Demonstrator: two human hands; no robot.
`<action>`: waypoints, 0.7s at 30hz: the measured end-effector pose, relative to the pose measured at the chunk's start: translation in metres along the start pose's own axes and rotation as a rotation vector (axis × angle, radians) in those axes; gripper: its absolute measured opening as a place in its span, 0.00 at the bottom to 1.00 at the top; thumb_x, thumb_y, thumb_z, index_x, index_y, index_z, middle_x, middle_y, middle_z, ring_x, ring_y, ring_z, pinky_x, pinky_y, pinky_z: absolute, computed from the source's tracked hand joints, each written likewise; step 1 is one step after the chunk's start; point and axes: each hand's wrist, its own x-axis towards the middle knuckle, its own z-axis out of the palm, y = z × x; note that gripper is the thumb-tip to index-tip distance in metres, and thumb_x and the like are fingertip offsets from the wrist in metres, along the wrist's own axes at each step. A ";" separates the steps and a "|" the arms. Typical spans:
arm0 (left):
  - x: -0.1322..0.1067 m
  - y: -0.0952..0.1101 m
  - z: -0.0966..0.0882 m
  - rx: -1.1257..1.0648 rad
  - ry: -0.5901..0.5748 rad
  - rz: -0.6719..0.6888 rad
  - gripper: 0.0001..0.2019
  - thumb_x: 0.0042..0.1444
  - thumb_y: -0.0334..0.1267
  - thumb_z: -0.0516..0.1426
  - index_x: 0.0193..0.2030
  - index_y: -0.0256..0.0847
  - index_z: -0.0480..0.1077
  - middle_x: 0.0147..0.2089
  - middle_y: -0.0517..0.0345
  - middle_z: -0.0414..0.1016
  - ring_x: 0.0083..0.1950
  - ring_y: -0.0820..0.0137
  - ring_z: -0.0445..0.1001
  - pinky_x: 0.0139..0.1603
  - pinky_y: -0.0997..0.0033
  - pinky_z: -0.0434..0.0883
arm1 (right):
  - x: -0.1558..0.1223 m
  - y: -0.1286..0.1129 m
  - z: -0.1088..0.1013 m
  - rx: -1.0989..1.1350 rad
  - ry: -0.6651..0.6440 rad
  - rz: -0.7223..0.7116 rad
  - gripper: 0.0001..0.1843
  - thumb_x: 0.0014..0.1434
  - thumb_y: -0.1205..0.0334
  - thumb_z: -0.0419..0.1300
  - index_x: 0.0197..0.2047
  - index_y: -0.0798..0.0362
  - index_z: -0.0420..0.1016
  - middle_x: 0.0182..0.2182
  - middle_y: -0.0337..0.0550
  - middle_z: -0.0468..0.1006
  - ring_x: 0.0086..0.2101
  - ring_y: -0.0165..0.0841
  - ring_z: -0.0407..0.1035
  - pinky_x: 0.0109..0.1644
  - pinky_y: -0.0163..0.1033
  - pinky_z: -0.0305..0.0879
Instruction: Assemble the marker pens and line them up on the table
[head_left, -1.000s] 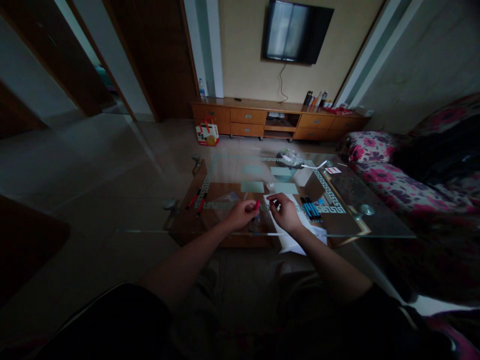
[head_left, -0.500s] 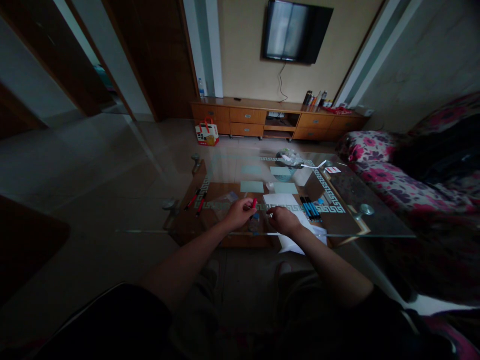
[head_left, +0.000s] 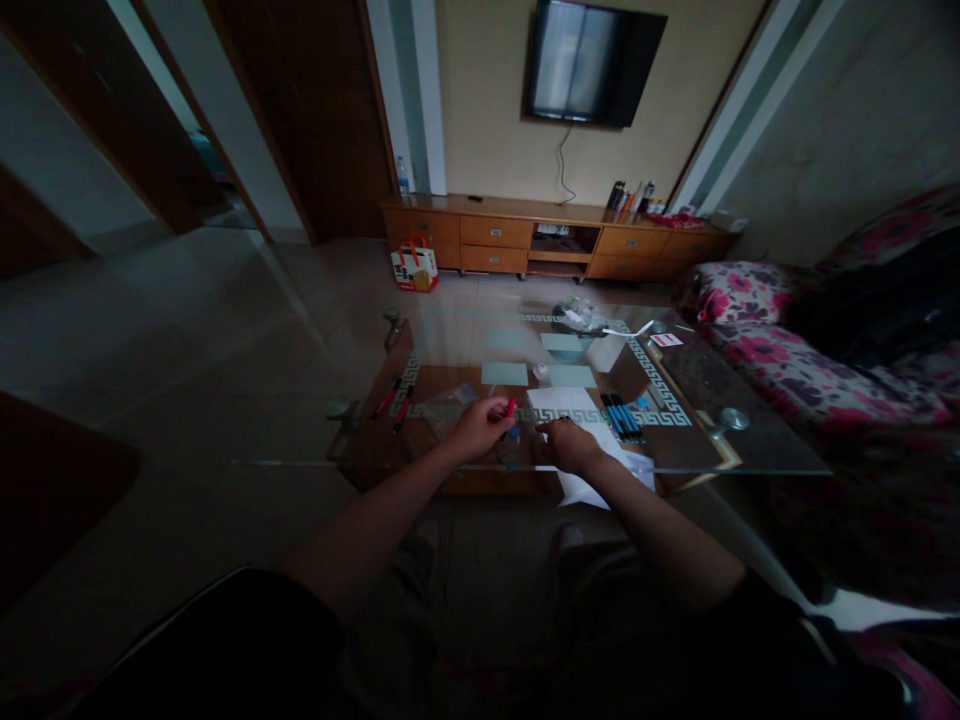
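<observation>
My left hand (head_left: 482, 428) is closed over the glass table, gripping a small red pen part (head_left: 511, 408) that sticks up between thumb and fingers. To its right, my right hand (head_left: 568, 443) is curled, its fingertips pointing toward the left hand; anything in them is too small or dark to make out. Under and beside the right hand lies a white paper sheet (head_left: 559, 402). Several blue-and-black pens (head_left: 621, 416) are lined up to its right. Two red-and-black pens (head_left: 384, 402) rest on the table's left side.
The glass table (head_left: 465, 320) has a patterned border and a lower shelf. A crumpled clear plastic bag (head_left: 577, 314) and a red-and-white card (head_left: 666, 340) lie toward its far side. Beyond stand a paper carrier bag (head_left: 414, 268) and a wooden TV cabinet (head_left: 495, 233). A flowered sofa (head_left: 780, 350) is at right.
My right hand has shifted very slightly, its fingers a little more curled. My left hand keeps its grip on the red pen part, almost still.
</observation>
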 end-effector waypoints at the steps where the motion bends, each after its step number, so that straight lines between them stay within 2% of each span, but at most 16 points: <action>1: 0.000 0.000 0.000 0.004 0.000 0.001 0.11 0.53 0.36 0.62 0.43 0.37 0.74 0.36 0.53 0.78 0.34 0.69 0.76 0.34 0.73 0.72 | 0.000 0.000 0.000 0.001 -0.004 -0.001 0.19 0.62 0.59 0.56 0.54 0.49 0.76 0.47 0.54 0.80 0.49 0.43 0.73 0.50 0.43 0.69; 5: 0.001 -0.001 0.001 -0.005 0.004 0.005 0.11 0.53 0.35 0.62 0.43 0.37 0.74 0.36 0.53 0.78 0.35 0.69 0.76 0.35 0.72 0.72 | 0.002 0.001 -0.001 0.032 0.002 -0.009 0.16 0.62 0.58 0.56 0.50 0.48 0.78 0.43 0.50 0.81 0.47 0.40 0.74 0.50 0.41 0.68; 11: 0.001 -0.002 0.001 -0.024 0.009 -0.002 0.11 0.53 0.35 0.62 0.43 0.36 0.74 0.36 0.53 0.78 0.35 0.69 0.76 0.36 0.72 0.72 | 0.003 0.003 0.001 0.035 0.000 -0.003 0.20 0.61 0.61 0.57 0.56 0.49 0.75 0.44 0.51 0.81 0.48 0.40 0.74 0.49 0.40 0.67; 16: 0.000 -0.002 0.001 -0.007 0.007 0.007 0.12 0.53 0.35 0.62 0.45 0.36 0.74 0.38 0.53 0.79 0.37 0.69 0.76 0.37 0.72 0.72 | 0.004 0.004 0.003 0.051 0.009 -0.018 0.15 0.61 0.59 0.57 0.50 0.48 0.78 0.44 0.50 0.81 0.46 0.39 0.74 0.49 0.39 0.67; 21: 0.000 0.000 0.000 0.012 0.002 0.018 0.12 0.53 0.36 0.62 0.44 0.35 0.75 0.37 0.52 0.79 0.37 0.68 0.76 0.38 0.71 0.72 | 0.006 0.006 0.007 0.041 0.025 -0.024 0.20 0.61 0.61 0.58 0.56 0.46 0.75 0.45 0.50 0.80 0.47 0.39 0.74 0.49 0.40 0.67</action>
